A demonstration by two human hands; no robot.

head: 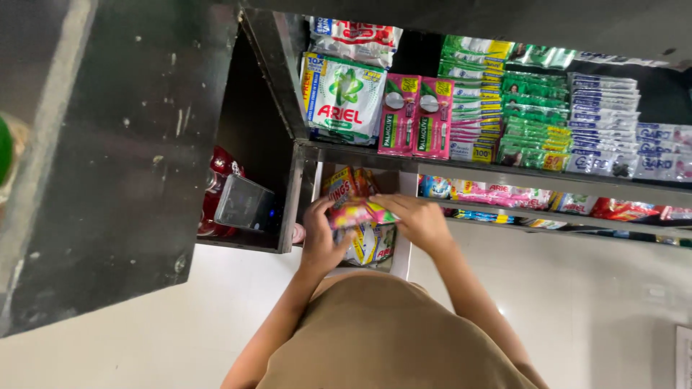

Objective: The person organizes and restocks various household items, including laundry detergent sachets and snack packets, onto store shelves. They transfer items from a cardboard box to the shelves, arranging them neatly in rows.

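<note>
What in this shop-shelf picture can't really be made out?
- Head view: the pink and yellow packet is mostly covered by the left hand and right hand; its kind is unclear.
- The white box of packets below: the hands and packet hide most of its contents.
- The red items in the dark side compartment: a grey device and shadow hide them.
- The lower-shelf sachets: cut by the shelf rail, too small.

The snack packet (358,213) is pink, yellow and green. Toothbrush packs (417,115) are hot pink, detergent bag (343,98) green and white.
</note>
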